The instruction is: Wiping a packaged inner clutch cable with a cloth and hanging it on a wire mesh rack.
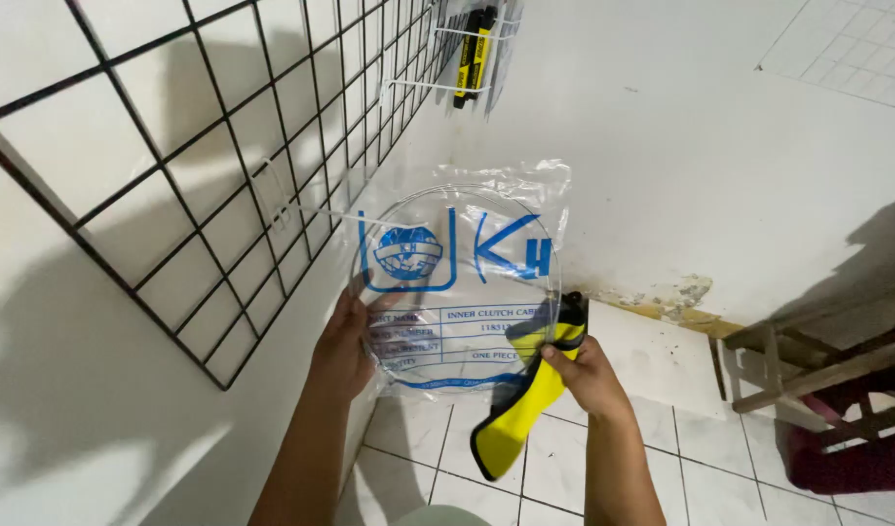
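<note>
Our left hand (342,343) grips the left edge of the clear plastic packet (462,282) with blue print, fingers curled on it, just below a white hook (306,209) on the black wire grid (204,175). Right of the packet, our right hand (586,375) pinches its corner together with a yellow-and-black sleeve (520,414). Risk: with that doubled pinch, the sleeve could slip to the floor tiles (662,468).

Brightly lit from behind the camera, casting soft grey shadows of arms and wire grid (223,175) across the white wall (720,175). Mild glare on the clear plastic bag (467,282). Wide-angle bending at the edges; sharp throughout.
</note>
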